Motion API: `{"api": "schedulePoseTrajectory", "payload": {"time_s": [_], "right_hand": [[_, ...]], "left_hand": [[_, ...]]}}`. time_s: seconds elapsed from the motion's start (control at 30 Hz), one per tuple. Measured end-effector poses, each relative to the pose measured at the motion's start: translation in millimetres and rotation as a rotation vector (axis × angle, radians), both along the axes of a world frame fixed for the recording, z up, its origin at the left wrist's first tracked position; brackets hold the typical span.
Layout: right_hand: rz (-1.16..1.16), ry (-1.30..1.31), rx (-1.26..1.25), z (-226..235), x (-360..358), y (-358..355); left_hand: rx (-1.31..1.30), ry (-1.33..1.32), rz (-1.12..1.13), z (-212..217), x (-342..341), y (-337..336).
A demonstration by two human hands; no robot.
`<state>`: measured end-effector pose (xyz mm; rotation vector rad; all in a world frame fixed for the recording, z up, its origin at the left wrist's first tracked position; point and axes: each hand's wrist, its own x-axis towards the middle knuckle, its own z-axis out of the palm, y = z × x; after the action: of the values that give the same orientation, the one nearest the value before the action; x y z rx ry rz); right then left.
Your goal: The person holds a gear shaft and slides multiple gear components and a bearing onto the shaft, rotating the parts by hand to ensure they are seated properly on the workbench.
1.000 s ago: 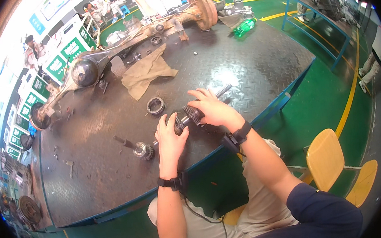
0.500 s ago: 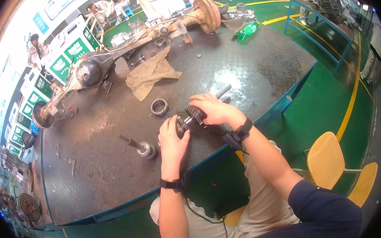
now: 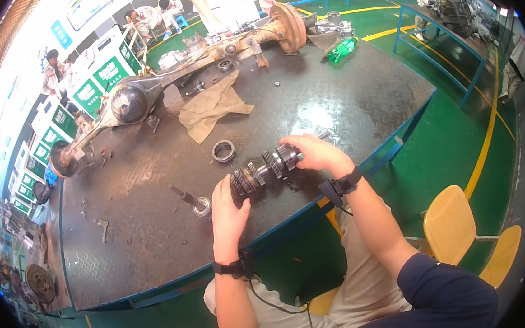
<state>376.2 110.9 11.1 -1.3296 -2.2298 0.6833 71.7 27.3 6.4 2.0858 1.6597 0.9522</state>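
Observation:
A transmission gear shaft point(image 3: 266, 167) with several toothed gears lies slantwise between my hands, low over the near part of the metal table. My left hand point(image 3: 228, 207) is closed about the gear at its left end, thumb on the near side. The right hand point(image 3: 315, 153) grips the right-hand gear from above, and the thin shaft end sticks out beyond the fingers. Left of my left hand is a second shaft point(image 3: 184, 196) with a bearing point(image 3: 202, 206) on it, partly hidden by that hand. A toothed ring point(image 3: 224, 151) lies just beyond the gears.
Across the table point(image 3: 139, 250) stretches a rusty axle housing point(image 3: 129, 103), with a tan cloth point(image 3: 214, 109) in front of it. A green bottle point(image 3: 343, 51) lies at the far right. Another person point(image 3: 230, 4) stands behind the axle. Yellow chairs point(image 3: 448, 216) stand at my right.
My hands have moved apart along the gear shaft, the left one leftward and down, the right one rightward. More of the gears now show between them. The view has shifted slightly.

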Motion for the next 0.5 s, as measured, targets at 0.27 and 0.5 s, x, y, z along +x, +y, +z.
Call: {"api": "schedulePoseTrajectory", "payload": {"time_s": [0.27,0.5], "right_hand": [[-0.065,-0.054,-0.075,9.2,-0.3,-11.7],[-0.181,-0.026,0.06,7.9,-11.0,-21.2]], "left_hand": [[-0.014,0.034,-0.006,-6.4,-9.6,-4.4],[-0.021,0.017,-0.022,-8.3,-1.8,-4.9]]}}
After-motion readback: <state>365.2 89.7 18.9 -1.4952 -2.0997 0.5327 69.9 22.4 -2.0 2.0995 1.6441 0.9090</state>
